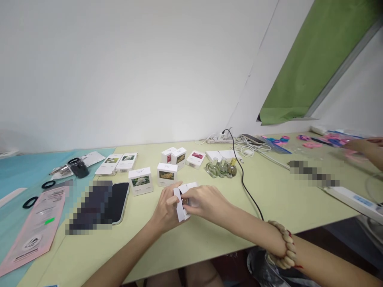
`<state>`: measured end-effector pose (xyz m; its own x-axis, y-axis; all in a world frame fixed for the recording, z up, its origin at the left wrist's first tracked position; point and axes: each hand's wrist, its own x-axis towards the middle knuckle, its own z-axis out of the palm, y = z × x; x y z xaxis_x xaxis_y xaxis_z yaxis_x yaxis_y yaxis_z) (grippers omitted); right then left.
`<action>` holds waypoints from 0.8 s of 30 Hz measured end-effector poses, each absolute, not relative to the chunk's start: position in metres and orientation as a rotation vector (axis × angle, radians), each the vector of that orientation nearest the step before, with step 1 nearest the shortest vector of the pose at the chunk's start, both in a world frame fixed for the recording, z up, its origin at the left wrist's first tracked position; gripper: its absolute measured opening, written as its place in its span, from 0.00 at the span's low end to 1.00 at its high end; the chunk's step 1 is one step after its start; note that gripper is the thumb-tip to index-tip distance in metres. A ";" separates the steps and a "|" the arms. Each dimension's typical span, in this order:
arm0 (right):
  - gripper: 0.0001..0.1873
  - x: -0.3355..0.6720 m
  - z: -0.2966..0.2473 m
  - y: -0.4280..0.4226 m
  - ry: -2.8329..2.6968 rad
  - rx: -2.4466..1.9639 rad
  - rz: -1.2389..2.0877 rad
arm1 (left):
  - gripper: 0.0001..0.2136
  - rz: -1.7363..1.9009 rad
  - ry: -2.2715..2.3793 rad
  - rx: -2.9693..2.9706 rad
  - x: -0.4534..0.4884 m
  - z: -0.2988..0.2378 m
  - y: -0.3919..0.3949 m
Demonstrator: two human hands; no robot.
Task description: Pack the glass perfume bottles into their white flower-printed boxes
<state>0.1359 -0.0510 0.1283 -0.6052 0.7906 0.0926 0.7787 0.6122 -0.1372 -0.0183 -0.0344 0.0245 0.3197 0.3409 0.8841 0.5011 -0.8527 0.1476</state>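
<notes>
My left hand [166, 210] grips a small white carton [181, 202] low over the pale green table [269, 199], near the front middle. My right hand [203, 202] is closed over the carton's open end, fingers pinched at something small and dark that I cannot make out. A beaded bracelet [283, 246] circles my right wrist. Behind the hands stand several small white boxes with flower pictures [140, 180] and a cluster of small glass bottles [220, 167].
A phone [118, 201] lies left of my hands. A black cable [245, 179] runs back to a power strip [220, 140]. A pink packet [37, 225], black rings and a black jar [77, 166] sit far left. Another person's hand [366, 148] reaches among pink and blue items at right.
</notes>
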 end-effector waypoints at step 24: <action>0.05 0.125 0.095 -0.042 -2.683 -1.256 -0.001 | 0.27 -1.533 -0.831 -2.451 -0.023 0.018 -0.032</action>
<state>0.1252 -0.0423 0.0952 -0.6275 0.7617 0.1616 0.7618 0.6435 -0.0750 -0.0227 -0.0320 0.0185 0.3307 0.3803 0.8637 0.5164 -0.8390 0.1717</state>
